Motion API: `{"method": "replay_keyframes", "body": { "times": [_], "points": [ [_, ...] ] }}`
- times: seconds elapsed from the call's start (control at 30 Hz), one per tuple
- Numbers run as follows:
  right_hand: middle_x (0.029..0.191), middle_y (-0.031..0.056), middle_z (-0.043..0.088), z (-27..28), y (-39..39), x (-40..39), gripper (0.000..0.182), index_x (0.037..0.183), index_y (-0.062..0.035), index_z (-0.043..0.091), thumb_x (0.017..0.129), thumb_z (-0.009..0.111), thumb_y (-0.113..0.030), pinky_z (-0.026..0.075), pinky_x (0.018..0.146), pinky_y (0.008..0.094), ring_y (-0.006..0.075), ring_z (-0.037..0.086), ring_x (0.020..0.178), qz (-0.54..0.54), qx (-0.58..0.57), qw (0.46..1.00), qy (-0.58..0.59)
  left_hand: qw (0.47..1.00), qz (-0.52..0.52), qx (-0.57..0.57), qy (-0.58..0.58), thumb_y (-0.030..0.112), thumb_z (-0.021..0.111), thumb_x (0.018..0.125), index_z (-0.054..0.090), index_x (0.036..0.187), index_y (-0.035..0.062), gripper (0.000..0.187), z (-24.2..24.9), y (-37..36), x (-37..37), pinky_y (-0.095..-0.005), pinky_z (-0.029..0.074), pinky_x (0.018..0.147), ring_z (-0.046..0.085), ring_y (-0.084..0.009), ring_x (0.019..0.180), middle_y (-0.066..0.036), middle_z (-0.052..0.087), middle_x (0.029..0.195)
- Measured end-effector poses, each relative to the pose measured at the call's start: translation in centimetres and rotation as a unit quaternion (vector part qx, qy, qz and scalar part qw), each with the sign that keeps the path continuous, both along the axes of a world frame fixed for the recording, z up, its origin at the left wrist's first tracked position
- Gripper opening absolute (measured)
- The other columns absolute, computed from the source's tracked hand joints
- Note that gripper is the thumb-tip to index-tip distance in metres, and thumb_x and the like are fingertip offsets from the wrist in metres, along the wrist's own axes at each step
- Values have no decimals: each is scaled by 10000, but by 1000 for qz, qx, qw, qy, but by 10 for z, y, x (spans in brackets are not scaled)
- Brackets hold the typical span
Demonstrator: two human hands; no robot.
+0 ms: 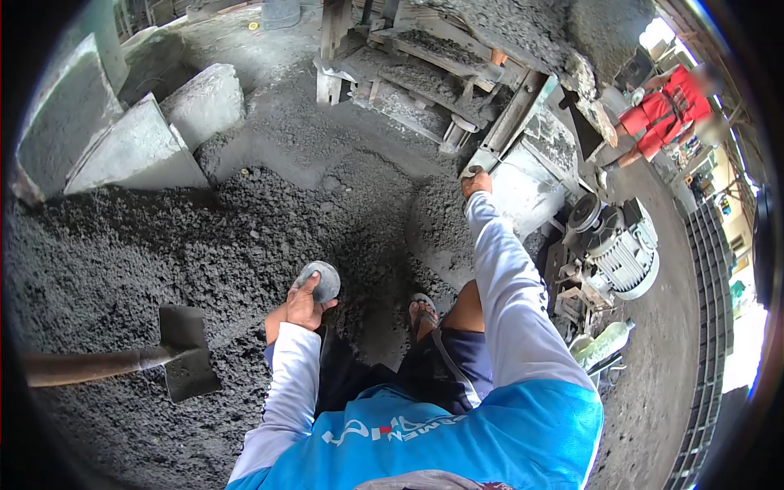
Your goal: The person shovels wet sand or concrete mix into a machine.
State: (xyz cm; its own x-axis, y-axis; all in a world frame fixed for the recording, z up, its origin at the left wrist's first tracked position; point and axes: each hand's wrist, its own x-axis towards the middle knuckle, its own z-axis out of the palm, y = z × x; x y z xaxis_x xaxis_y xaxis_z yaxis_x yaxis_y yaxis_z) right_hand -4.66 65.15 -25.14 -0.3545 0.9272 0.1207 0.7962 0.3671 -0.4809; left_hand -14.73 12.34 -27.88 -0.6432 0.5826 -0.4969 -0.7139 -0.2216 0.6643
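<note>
My left hand [302, 309] is closed around a round, grey, disc-shaped object [321, 280], held above the dark, crumbly mix on the ground [245, 229]. Its exact kind I cannot make out. My right arm reaches forward, and my right hand [476, 186] is closed on a small dark handle end [471, 170] at the lower end of a metal rail [513, 118]. That rail runs along the side of a grey-coated machine [527, 192]. To the left of my left hand, a shovel [188, 351] with a wooden shaft rests on the mix.
An electric motor [627, 253] stands at right, with a green plastic bottle [604, 345] nearby. Grey slabs [135, 151] lean at upper left. Wooden steps or shelves [433, 82] stand ahead. A person in red [670, 110] is at upper right, beyond a dark grid frame [714, 269].
</note>
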Motion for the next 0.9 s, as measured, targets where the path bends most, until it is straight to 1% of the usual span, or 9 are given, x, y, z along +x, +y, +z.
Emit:
{"method": "replay_keyframes", "body": {
  "times": [0.03, 0.17, 0.27, 0.37, 0.47, 0.5, 0.6, 0.9],
  "points": [
    [1107, 186, 649, 24, -27, 2, 403, 1163, -127, 605, 768, 646, -196, 485, 912, 401, 338, 615, 1056, -8, -16, 1000, -12, 1000, 1, -4, 0, 274, 719, 807, 515, 1215, 100, 488, 0, 1, -1, -420, 561, 566, 627, -255, 936, -80, 616, 1098],
    [1120, 182, 646, 22, -40, 8, 414, 1161, -135, 619, 754, 656, -202, 485, 919, 417, 344, 610, 1065, 7, 6, 998, -64, 1000, 2, -13, -2, 270, 710, 813, 514, 1217, 99, 481, 2, 1, 1, -421, 560, 561, 627, -260, 933, -83, 617, 1099],
    [1105, 179, 652, 8, -32, 12, 410, 1141, -132, 631, 739, 670, -206, 488, 914, 416, 345, 613, 1058, 34, 17, 996, -81, 1000, -2, -12, -3, 262, 699, 821, 509, 1225, 100, 474, 4, 0, 2, -423, 559, 565, 623, -266, 938, -88, 609, 1112],
    [1085, 180, 657, 10, -35, 15, 400, 1120, -128, 641, 727, 675, -196, 492, 907, 417, 345, 615, 1052, 38, 16, 996, -82, 1000, 0, -22, -4, 257, 689, 829, 501, 1236, 101, 474, 2, 0, 1, -424, 558, 576, 613, -271, 957, -92, 591, 1143],
    [1040, 183, 672, 8, -34, 14, 314, 1062, -123, 669, 758, 688, -198, 496, 894, 384, 332, 634, 1015, 44, 33, 995, -81, 999, 7, -35, -5, 256, 683, 835, 495, 1241, 102, 473, 1, -1, 0, -427, 556, 585, 599, -275, 983, -93, 572, 1171],
    [1023, 188, 675, 7, -34, 13, 307, 1054, -117, 676, 753, 666, -175, 498, 889, 384, 339, 639, 1000, 42, 35, 995, -81, 999, 9, -39, -5, 256, 681, 837, 493, 1242, 102, 472, 2, 0, 0, -428, 555, 587, 595, -276, 993, -92, 566, 1179],
    [1026, 190, 674, 3, -34, 10, 313, 1059, -118, 679, 751, 647, -156, 496, 893, 384, 339, 637, 1003, 48, 37, 995, -79, 998, 19, -67, -8, 254, 677, 842, 497, 1239, 106, 460, 5, 1, -1, -434, 554, 587, 589, -277, 999, -88, 559, 1182],
    [1012, 171, 682, -2, -33, 7, 274, 1025, -128, 695, 758, 645, -157, 500, 887, 378, 328, 646, 983, 52, 34, 996, -62, 999, -1, -43, 6, 276, 689, 830, 510, 1233, 109, 471, -7, 1, -5, -437, 556, 596, 599, -269, 977, -76, 570, 1165]
  ]
}}
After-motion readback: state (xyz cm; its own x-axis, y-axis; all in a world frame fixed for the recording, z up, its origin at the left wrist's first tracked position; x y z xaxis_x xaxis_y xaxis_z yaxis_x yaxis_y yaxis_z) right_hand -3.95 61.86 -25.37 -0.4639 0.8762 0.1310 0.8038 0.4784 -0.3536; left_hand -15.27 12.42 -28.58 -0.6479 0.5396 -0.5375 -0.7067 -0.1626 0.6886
